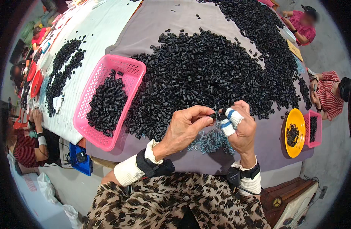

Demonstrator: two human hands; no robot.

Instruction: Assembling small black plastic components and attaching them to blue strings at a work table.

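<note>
My left hand (pixel 185 126) pinches a small black plastic piece (pixel 212 115) between thumb and forefinger, over the near edge of a big heap. Close against it is my right hand (pixel 240 128), its fingers curled, with white and blue-striped cloth sleeves (pixel 231 118) on some of them. The right fingertips meet at the same black piece; whether they hold a second thing is hidden. Below the hands lies a small pile of bluish, shiny little pieces (pixel 210 143), too fine to name surely. Beyond spreads the heap of black hollow plastic pieces (pixel 198 72).
A pink basket (pixel 79 110) partly filled with black pieces stands left of the heap. At the right, a yellow plate (pixel 289 149) and a smaller pink basket (pixel 317 141) hold more. Other people sit around the grey-covered table (pixel 267 149). A blue tray (pixel 86 168) is below its left edge.
</note>
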